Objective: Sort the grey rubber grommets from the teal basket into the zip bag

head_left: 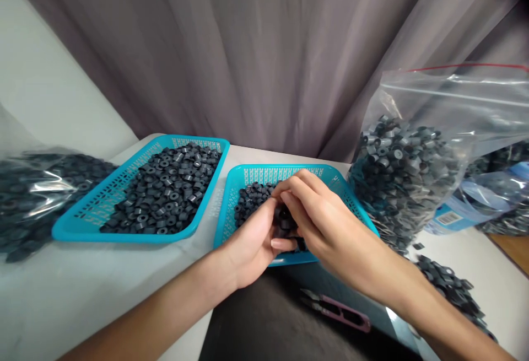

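Note:
My left hand (255, 245) is cupped over the front of the right blue basket (264, 172), its fingers curled around several small dark grey plastic rings (284, 222). Close above that palm, my right hand (324, 212) has its fingers bent and pressed together near the left thumb. Whatever sits between the right fingertips is hidden. Beneath both hands, more of the same rings (250, 200) lie in the basket.
A second blue basket (126, 237), heaped with dark rings, stands left. Clear bags of rings (407, 157) flank the baskets, with a water bottle (475, 198) at right. Pink thread snips (343, 312) lie in front, and loose rings (450, 289) lie on the right.

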`<state>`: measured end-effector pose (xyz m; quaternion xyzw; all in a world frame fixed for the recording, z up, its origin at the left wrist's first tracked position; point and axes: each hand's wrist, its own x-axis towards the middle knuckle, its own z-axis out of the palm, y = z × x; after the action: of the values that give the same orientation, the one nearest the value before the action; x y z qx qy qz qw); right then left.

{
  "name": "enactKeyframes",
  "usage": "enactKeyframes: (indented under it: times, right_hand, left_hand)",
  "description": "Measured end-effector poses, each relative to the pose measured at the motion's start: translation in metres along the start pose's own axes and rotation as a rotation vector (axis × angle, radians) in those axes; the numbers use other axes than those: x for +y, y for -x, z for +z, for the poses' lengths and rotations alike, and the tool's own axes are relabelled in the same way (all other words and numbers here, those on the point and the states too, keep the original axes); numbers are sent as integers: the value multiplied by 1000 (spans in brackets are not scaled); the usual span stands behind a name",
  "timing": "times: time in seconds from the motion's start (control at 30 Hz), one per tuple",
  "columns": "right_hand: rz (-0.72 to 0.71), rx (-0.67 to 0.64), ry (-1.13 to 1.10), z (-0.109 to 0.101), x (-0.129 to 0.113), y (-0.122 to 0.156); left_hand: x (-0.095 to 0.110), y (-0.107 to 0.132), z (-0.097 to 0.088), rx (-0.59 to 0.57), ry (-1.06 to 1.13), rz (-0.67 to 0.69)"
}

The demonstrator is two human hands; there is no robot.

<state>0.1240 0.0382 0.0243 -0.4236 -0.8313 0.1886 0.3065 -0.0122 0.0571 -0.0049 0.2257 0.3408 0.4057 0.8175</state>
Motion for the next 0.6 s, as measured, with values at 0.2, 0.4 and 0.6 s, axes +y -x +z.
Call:
enactKeyframes:
  times: [0.2, 0.4, 0.6]
  right_hand:
    - [-73, 23, -121, 5, 3, 3]
    - [-68, 56, -264, 10, 9, 0]
    - [-93, 86, -280, 5, 13, 1]
  left_hand:
    - [3, -4, 0, 56, 56, 25]
    - [-3, -6, 0, 87, 61, 100]
    - [-5, -6, 1, 64, -7, 124]
